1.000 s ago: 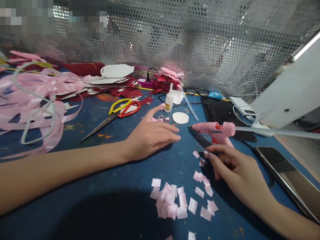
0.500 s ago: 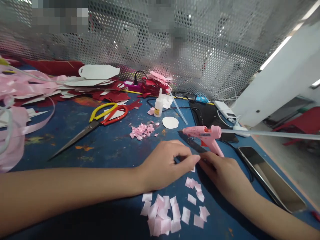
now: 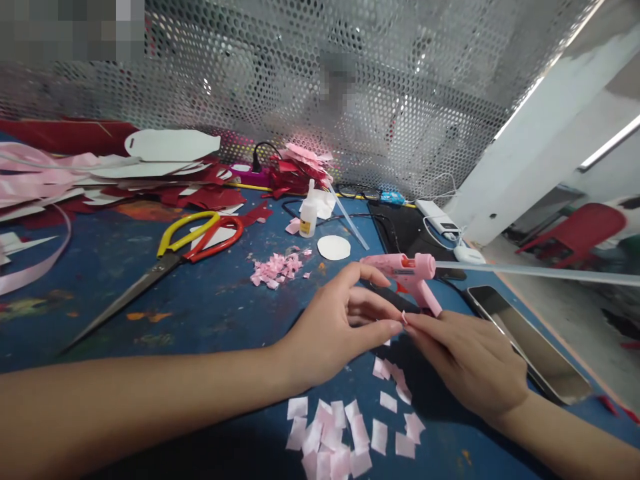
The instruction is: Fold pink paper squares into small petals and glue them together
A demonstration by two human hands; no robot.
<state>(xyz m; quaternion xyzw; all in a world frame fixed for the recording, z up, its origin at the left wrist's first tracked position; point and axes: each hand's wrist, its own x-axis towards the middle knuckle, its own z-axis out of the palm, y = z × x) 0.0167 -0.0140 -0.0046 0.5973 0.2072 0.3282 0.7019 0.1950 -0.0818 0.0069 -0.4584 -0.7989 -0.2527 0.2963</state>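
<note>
Head view: left hand (image 3: 340,327) and right hand (image 3: 470,360) meet fingertip to fingertip low over the table (image 3: 210,313); a tiny pink bit (image 3: 404,319) shows at the meeting point; left thumb and middle fingers are drawn together there, index lifted clear; right index and thumb point into the same spot; can't tell which hand actually clamps the bit, it is too small.

Squares (image 3: 340,433) of pink paper lie loose just below the grip, on the person's side, some overlapping, a few under the right fingers; glue gun (image 3: 410,270) stands just beyond the grip, nozzle pointing left, glue stick (image 3: 525,272) running out of its back to the right; phone (image 3: 530,343) lies flat right of the grip, past the right hand; white disc (image 3: 334,247) and bottle (image 3: 309,215) sit beyond the grip and left; heap of pink shreds (image 3: 277,269) lies left of the disc; scissors (image 3: 165,263) well left, blades shut; mesh (image 3: 320,100) backs the table.
</note>
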